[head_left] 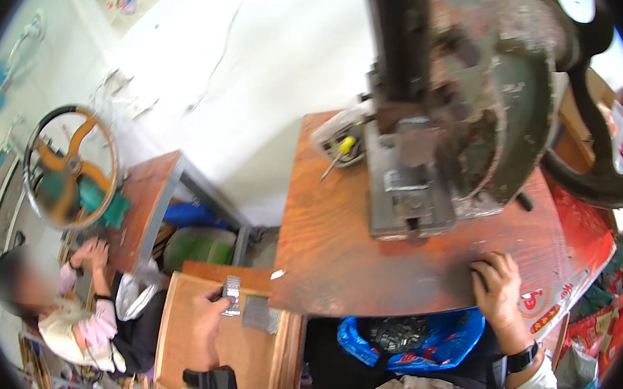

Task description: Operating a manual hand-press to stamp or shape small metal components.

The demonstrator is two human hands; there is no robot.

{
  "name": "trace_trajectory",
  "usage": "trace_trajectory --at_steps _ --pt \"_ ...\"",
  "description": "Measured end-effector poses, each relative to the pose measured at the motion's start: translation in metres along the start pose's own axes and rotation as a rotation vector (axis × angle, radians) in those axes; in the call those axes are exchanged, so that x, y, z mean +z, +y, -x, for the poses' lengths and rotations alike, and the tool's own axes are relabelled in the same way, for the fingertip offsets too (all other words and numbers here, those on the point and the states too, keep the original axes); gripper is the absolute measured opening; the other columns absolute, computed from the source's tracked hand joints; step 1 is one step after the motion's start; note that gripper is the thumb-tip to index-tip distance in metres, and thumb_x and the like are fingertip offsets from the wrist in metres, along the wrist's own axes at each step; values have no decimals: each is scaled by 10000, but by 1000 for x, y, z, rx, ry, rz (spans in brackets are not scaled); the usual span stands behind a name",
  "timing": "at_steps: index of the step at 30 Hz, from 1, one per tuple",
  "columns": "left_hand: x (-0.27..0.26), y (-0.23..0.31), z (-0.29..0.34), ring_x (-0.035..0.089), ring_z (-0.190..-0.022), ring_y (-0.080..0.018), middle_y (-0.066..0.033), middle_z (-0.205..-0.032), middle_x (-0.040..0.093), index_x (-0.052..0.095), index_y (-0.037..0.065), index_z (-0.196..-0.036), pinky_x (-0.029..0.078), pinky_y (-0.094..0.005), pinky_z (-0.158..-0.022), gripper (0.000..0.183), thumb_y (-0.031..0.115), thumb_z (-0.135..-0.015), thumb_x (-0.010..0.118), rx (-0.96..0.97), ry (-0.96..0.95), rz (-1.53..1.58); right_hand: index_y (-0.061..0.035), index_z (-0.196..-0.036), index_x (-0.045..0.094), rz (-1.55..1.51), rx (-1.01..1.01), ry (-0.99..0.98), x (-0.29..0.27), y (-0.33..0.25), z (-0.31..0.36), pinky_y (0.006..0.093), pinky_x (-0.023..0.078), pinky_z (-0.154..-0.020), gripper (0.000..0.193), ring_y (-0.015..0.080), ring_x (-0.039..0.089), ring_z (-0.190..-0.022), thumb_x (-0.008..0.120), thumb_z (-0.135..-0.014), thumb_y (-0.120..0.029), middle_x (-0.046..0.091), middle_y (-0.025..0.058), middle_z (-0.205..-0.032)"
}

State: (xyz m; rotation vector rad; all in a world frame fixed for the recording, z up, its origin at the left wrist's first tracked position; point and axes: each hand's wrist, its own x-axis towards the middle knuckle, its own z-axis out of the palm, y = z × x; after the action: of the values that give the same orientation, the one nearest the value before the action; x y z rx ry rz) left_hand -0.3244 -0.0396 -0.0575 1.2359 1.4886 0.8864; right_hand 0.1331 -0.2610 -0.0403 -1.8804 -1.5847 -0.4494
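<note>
My left hand is closed, pinching a small silver metal strip with ridged rows between thumb and fingers. It holds the strip over a shallow wooden tray. A grey block of similar ridged metal pieces lies in the tray, right of the strip. My right hand rests on the front right of the wooden bench top, fingers a little bent and apart, holding nothing. Behind it stands a heavy hand press with a worn metal base. An open blue bag on my lap contains dark metal pieces.
A yellow-handled screwdriver leans in a small container left of the press. The press's curved black handwheel reaches over the right side. Red bags crowd the right. Another person sits at a second press bench on the left.
</note>
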Motion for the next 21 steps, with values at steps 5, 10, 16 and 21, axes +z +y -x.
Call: trace_trajectory --at_steps 5,10,16,21 --pt "111 135 12 567 -689 -101 -47 -808 637 643 -99 -952 446 -240 -592 269 -19 -695 647 362 -396 14 -69 -855 651 -5 4 -20 -4 4 1 389 449 -778 167 272 565 -909 672 -691 -91 602 78 -935" --pt "234 205 9 655 -684 -224 -176 -732 671 669 -59 -877 499 -331 -638 403 233 -604 717 525 -306 -411 -78 -863 649 -31 17 -11 -5 7 3 384 444 -794 174 258 561 -936 676 -693 -105 600 59 -954" --pt "284 219 26 659 -737 -330 -204 -721 656 686 -12 -819 507 -392 -686 340 253 -606 684 716 -213 -590 -88 -871 651 -55 -18 -25 -8 11 5 370 436 -783 189 239 558 -951 683 -688 -119 597 42 -973" --pt "298 218 39 665 -787 -281 -167 -839 685 665 -20 -924 504 -357 -718 313 170 -678 706 658 -227 -462 -82 -875 653 -61 -12 -14 -6 13 5 364 437 -783 221 236 557 -944 682 -659 -117 593 50 -975"
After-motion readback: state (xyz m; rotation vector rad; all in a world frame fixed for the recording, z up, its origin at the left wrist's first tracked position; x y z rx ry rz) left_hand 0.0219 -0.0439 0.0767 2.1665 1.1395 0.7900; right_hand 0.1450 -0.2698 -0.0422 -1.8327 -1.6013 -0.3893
